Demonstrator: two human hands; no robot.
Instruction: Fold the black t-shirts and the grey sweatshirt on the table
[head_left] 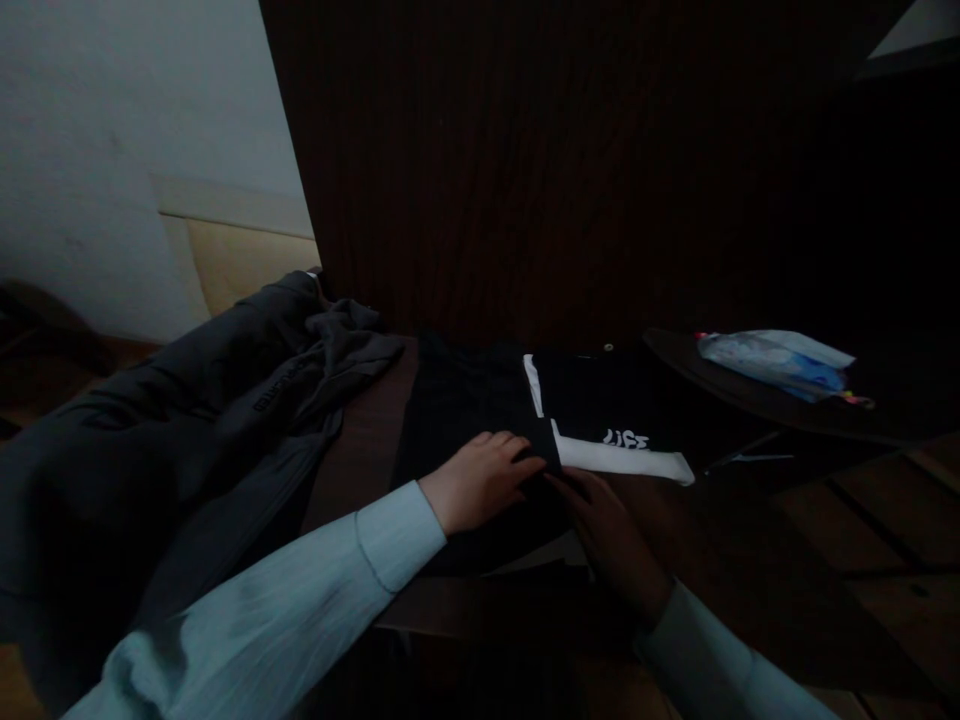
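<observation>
A black garment [465,400] with white strips and white lettering lies spread on a dark brown tabletop. My left hand [484,480] rests palm down on its middle, fingers stretched out and slightly apart. Close beside it, my right hand [607,525] meets the cloth's edge just below the white strip [626,457], its fingertips closed on the fabric. Dim light hides part of the right fingers. The garment's near edge reaches toward the front of the table.
A dark grey garment [247,390] with lettering is heaped at the left. On the right, a blue and white plastic package [780,360] sits on a dark curved surface [697,375]. A tall dark wooden panel [480,170] rises behind, with a pale wall [135,110] to its left.
</observation>
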